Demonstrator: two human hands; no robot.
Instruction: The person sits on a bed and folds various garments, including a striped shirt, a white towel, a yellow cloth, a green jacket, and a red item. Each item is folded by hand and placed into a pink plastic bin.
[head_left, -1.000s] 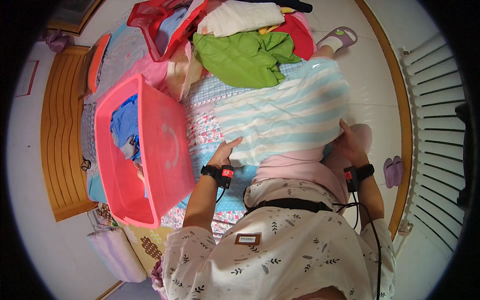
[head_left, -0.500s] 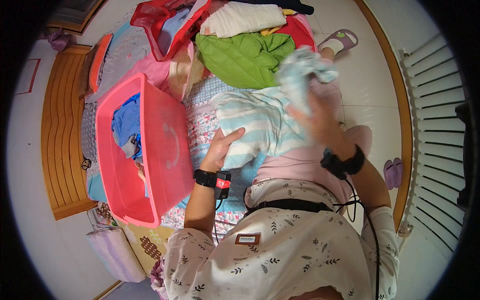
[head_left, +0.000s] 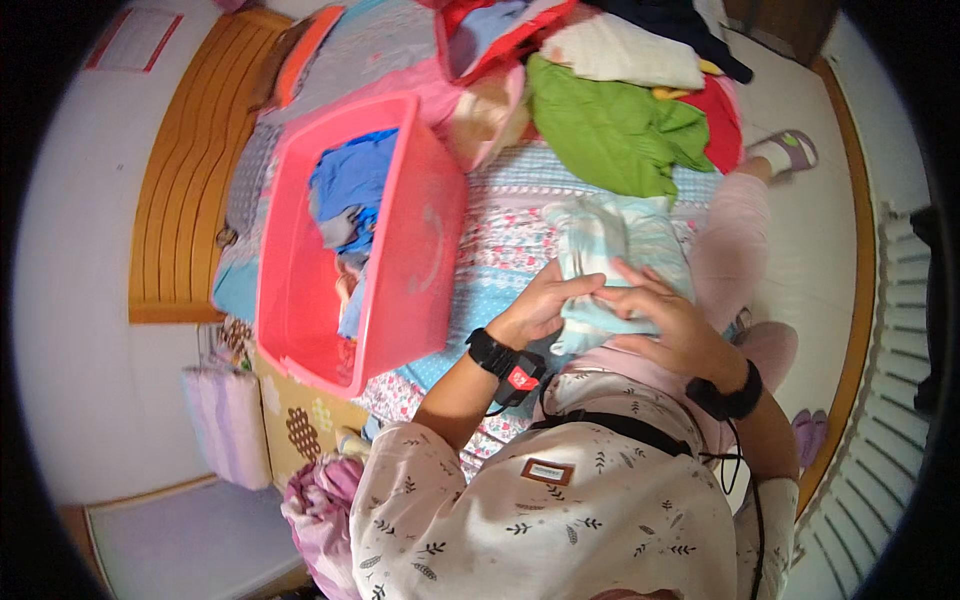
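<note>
A white and pale-blue striped piece of clothing [head_left: 625, 235] lies folded into a small bundle at my lap, on the bed's edge; which garment it is I cannot tell. My left hand [head_left: 540, 305] grips its near left side, thumb on top and the other fingers partly hidden. Across the near part of the bundle, my right hand [head_left: 670, 325] lies with fingers spread, touching the cloth. To the left stands a pink plastic bin [head_left: 425, 230], tilted in view, with blue clothes [head_left: 350, 185] inside.
A green padded garment [head_left: 610, 125] lies beyond the bundle, near a folded white cloth [head_left: 620, 50], a red mesh bag [head_left: 455, 45] and dark clothing [head_left: 690, 35]. A patterned bedspread [head_left: 500, 240] lies beneath. At the right are a white radiator [head_left: 880, 390] and purple slippers [head_left: 808, 435].
The striped clothing has gone from partly spread, with one end lifted in my right hand, to a compact bundle. My right hand has come down onto it, and the view has shifted.
</note>
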